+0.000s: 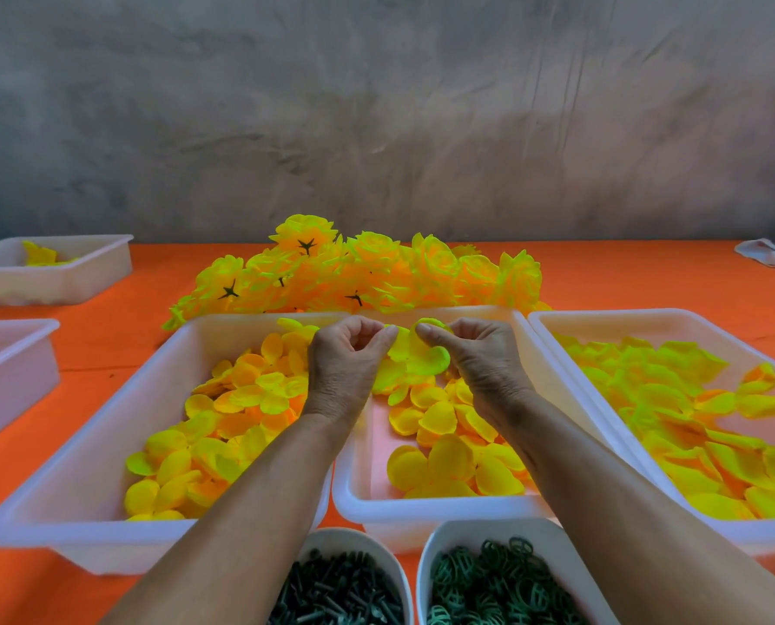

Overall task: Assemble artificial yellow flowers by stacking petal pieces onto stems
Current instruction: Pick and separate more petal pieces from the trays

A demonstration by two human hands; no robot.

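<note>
Both hands are raised over the middle white tray and pinch one yellow petal piece between them. My left hand holds its left edge with thumb and fingertips. My right hand grips the right edge with curled fingers. Loose yellow petal pieces lie in the middle tray, in the left tray and in the right tray. No stem shows in either hand. A pile of finished yellow flowers lies behind the trays.
Two white bowls sit at the front edge: one with dark green stems, one with green ring pieces. Two more white trays stand at the left on the orange tabletop. A pale cloth lies far right.
</note>
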